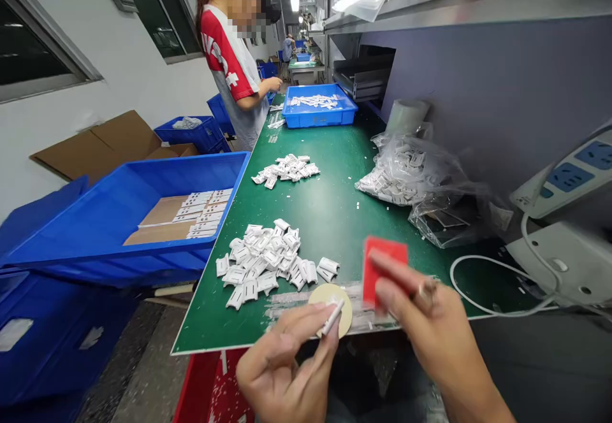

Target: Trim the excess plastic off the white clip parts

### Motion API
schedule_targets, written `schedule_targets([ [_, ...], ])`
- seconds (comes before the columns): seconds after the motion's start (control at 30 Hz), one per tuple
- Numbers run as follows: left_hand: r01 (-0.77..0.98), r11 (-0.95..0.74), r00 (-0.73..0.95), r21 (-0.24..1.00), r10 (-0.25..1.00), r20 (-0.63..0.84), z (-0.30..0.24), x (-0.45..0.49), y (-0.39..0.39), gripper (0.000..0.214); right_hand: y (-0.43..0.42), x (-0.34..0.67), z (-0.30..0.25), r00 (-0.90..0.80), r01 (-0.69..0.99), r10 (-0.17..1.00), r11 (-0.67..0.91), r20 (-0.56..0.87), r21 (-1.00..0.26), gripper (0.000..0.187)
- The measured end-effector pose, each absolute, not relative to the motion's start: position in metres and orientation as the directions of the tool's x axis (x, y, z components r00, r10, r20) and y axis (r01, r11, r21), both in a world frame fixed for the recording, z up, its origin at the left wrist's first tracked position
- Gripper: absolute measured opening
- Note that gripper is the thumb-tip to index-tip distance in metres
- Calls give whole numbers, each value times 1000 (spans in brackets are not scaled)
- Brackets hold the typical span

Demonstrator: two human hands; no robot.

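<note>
Between the thumb and fingers of my left hand (291,359) is a small white plastic part (333,316), tilted upward. My right hand (430,318) pinches a flat red rectangular piece (385,264), slightly blurred, to the right of the white part and apart from it. Behind my left fingertips lies a round cream-coloured disc (345,321) at the table's front edge. A pile of similar white plastic parts (268,254) sits just beyond my left hand, with a smaller pile (287,169) farther back.
A blue tray (320,117) of white parts stands far down the green table (335,193). Plastic bags of parts (406,168) lie at right, near a power strip (568,174) and white cable. A large blue bin (143,181) is at left. A co-worker (239,66) stands beyond.
</note>
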State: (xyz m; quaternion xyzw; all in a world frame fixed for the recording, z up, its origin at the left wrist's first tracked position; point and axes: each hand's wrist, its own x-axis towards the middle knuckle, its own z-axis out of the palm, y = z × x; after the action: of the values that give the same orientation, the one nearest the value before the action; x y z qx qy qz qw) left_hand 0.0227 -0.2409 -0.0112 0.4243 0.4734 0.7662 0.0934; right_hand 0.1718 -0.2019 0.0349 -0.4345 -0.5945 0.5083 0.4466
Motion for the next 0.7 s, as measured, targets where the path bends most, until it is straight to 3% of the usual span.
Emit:
schedule_targets([
  [0.07, 255, -573, -586, 779, 550, 595, -10, 23, -242, 47, -199, 173, 33, -241, 63, 966, 112, 94, -992, 53],
  [0.33, 302, -564, -511, 769, 585, 630, -14, 14, -244, 50, -198, 184, 30, -294, 110, 951, 131, 93, -985, 44],
  [0.53, 236, -552, -495, 800, 640, 587, -20, 9, -254, 65, -193, 188, 13, -116, 127, 993, -18, -33, -992, 52],
  [0.6, 91, -521, -559, 849, 679, 477, -14, 7, -258, 61, -199, 186, 13, -48, 120, 997, -47, -53, -992, 51],
  [0.7, -367, -299, -508, 881, 857, 79, 2, 2, -260, 44, -216, 183, 21, -36, 47, 993, -112, -114, -993, 52],
])
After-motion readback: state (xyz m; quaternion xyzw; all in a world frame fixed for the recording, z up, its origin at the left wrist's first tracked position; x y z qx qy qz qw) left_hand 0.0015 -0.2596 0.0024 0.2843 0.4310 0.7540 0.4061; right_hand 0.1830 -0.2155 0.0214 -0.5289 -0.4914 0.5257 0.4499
